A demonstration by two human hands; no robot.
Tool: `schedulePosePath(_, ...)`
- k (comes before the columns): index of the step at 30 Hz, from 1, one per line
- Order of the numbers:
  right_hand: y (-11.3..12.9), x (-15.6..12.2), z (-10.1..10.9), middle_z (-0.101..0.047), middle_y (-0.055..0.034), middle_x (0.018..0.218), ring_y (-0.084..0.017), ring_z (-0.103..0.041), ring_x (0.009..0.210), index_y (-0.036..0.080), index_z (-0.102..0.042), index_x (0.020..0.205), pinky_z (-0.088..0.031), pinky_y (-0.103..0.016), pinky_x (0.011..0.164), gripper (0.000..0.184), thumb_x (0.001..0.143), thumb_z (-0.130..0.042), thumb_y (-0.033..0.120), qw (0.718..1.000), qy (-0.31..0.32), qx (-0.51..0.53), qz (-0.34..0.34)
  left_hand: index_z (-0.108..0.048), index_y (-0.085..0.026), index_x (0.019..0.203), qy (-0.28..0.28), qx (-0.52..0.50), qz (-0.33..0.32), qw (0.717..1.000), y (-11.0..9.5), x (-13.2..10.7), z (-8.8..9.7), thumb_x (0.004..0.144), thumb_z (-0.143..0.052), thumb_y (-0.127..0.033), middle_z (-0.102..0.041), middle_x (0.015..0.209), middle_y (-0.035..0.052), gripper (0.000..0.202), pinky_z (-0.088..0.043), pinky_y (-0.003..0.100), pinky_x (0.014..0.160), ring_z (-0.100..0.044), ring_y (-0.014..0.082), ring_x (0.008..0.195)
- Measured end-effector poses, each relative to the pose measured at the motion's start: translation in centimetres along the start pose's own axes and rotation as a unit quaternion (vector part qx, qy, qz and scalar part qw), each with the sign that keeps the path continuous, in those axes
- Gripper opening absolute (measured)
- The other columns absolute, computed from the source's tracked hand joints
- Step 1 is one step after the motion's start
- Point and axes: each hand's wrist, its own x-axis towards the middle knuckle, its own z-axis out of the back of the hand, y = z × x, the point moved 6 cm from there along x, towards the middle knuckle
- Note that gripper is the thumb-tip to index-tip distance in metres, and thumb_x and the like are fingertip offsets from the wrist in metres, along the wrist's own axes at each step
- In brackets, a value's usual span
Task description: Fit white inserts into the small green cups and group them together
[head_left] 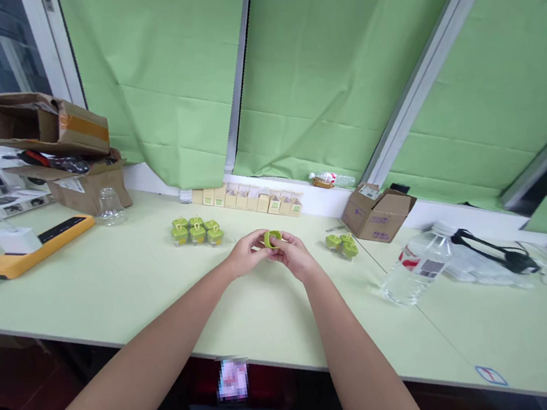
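Observation:
Both my hands meet over the middle of the table (288, 317), holding a small green lid (272, 237) between them. My left hand (248, 254) grips its left side, with fingers and thumb closed. From the right, my right hand (291, 254) pinches the same lid, one finger or thumb at its opening. Just left of my hands stand several small clear containers with green lids (197, 232), grouped in rows. To the right is a smaller cluster of similar green-lidded containers (343, 246).
A row of small cardboard boxes (247, 200) lines the back edge. An open carton (378, 213) and a large water bottle (420, 264) stand right. At left are an orange power strip (40, 248), a clear jar (110, 207) and stacked cardboard boxes (87, 189).

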Motion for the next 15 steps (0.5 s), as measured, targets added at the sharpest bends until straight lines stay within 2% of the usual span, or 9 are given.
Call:
schedulePosePath(3, 0.1, -0.1, -0.3, -0.063, 0.0022, 0.071, -0.009, -0.052, 0.056, 0.021, -0.067, 0.088, -0.048, -0.026, 0.060, 0.038, 0.061, -0.086, 0.040, 1.000, 0.008, 0.016, 0.000, -0.069, -0.015, 0.099, -0.005, -0.137, 0.095, 0.986, 1.7, 0.3, 0.2, 0.073, -0.070, -0.040, -0.067, 0.094, 0.0091, 0.036, -0.050, 0.032, 0.072, -0.063, 0.0198, 0.083)
schedulePosePath(5, 0.0, -0.1, -0.6, -0.063, 0.0024, 0.072, -0.008, -0.051, 0.056, 0.021, -0.067, 0.087, -0.047, -0.025, 0.059, 0.037, 0.062, -0.086, 0.040, 1.000, 0.020, 0.024, -0.002, -0.070, -0.014, 0.093, -0.012, -0.154, 0.127, 0.980, 2.1, 0.3, 0.5, 0.071, -0.074, -0.040, -0.066, 0.088, 0.0078, 0.034, -0.049, 0.031, 0.072, -0.063, 0.0180, 0.079)
schedulePosePath(11, -0.1, -0.2, -0.9, -0.064, 0.0010, 0.075, -0.010, -0.056, 0.062, 0.021, -0.066, 0.090, -0.049, -0.025, 0.063, 0.037, 0.065, -0.085, 0.040, 0.999, 0.043, 0.017, -0.003, -0.071, -0.016, 0.083, -0.043, -0.144, 0.149, 0.977, 2.2, 0.1, 1.0, 0.063, -0.080, -0.033, -0.062, 0.081, 0.0033, 0.029, -0.046, 0.026, 0.066, -0.057, 0.0125, 0.071)
schedulePosePath(15, 0.2, -0.4, -1.1, -0.063, 0.0024, 0.074, -0.010, -0.055, 0.059, 0.022, -0.063, 0.091, -0.049, -0.027, 0.061, 0.040, 0.064, -0.085, 0.041, 0.999, 0.046, -0.003, 0.011, -0.072, -0.016, 0.083, -0.053, -0.195, 0.178, 0.963, 2.5, -0.1, 0.9, 0.063, -0.081, -0.033, -0.064, 0.082, 0.0042, 0.027, -0.046, 0.025, 0.065, -0.057, 0.0125, 0.072)
